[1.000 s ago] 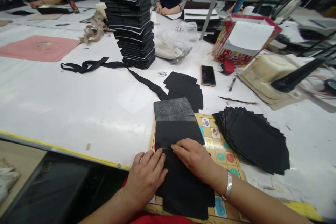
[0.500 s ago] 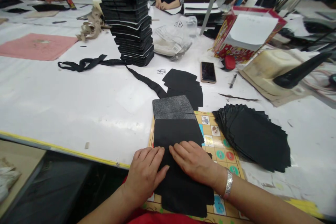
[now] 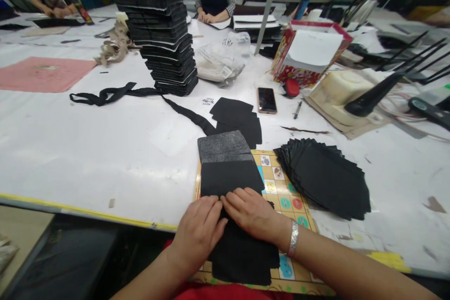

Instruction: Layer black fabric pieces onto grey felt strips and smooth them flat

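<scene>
My left hand (image 3: pixel 202 225) and right hand (image 3: pixel 251 213) press their fingers onto the black piece (image 3: pixel 230 176); whether either grip pinches it, I cannot tell. It lies on the patterned board (image 3: pixel 286 187), grey end toward twelve o'clock. From my hands, the fanned stack (image 3: pixel 328 178) sits near three, the phone (image 3: pixel 267 101) at one.

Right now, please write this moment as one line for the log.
left hand: on black material; right hand: on same material, fingers near left's; patterned board: underneath; fanned black pieces: at board's right edge
</scene>
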Available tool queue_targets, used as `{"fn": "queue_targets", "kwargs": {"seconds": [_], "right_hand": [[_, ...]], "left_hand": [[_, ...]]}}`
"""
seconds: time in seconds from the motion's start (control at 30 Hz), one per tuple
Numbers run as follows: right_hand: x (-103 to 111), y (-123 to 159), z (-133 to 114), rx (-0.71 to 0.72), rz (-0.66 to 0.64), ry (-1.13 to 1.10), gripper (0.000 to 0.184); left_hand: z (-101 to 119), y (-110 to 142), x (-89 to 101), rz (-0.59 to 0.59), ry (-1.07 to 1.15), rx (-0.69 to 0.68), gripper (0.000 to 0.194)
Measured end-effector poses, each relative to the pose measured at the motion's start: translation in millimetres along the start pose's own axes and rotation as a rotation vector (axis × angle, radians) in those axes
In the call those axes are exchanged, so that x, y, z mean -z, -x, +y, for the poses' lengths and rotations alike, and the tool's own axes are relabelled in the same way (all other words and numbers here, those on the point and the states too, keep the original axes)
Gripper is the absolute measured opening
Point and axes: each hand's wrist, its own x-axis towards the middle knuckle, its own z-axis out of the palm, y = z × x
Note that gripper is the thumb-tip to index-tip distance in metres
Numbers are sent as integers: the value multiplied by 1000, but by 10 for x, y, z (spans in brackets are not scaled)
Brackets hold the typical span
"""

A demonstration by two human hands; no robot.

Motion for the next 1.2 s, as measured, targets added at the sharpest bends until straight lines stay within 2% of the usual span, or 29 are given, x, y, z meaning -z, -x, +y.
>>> {"fn": "queue_targets", "kwargs": {"seconds": [0.13, 0.27, 0.37, 0.53, 0.73, 1.03, 1.2], "right_hand": [[19, 206, 122, -10, -13, -42, 30], [44, 506, 247, -30, 38, -69, 32], [56, 627, 277, -44, 62, -75, 32], [84, 662, 291, -29, 14, -77, 32], [141, 734, 343, -26, -44, -85, 32], [141, 819, 339, -1, -85, -38, 33], [247, 1067, 381, -63, -133, 16, 31]], "left_hand": [[119, -30, -141, -17, 26, -53, 21], [82, -33, -133, -22, 7, -103, 20], [68, -50, -116, -57, -34, -118, 23], [99, -113, -108, -200, -161, -165, 39], [116, -212, -60, -389, -228, -283, 42], [176, -388, -73, -561, -227, -326, 62], [174, -439, -115, -603, -206, -331, 70]]}}
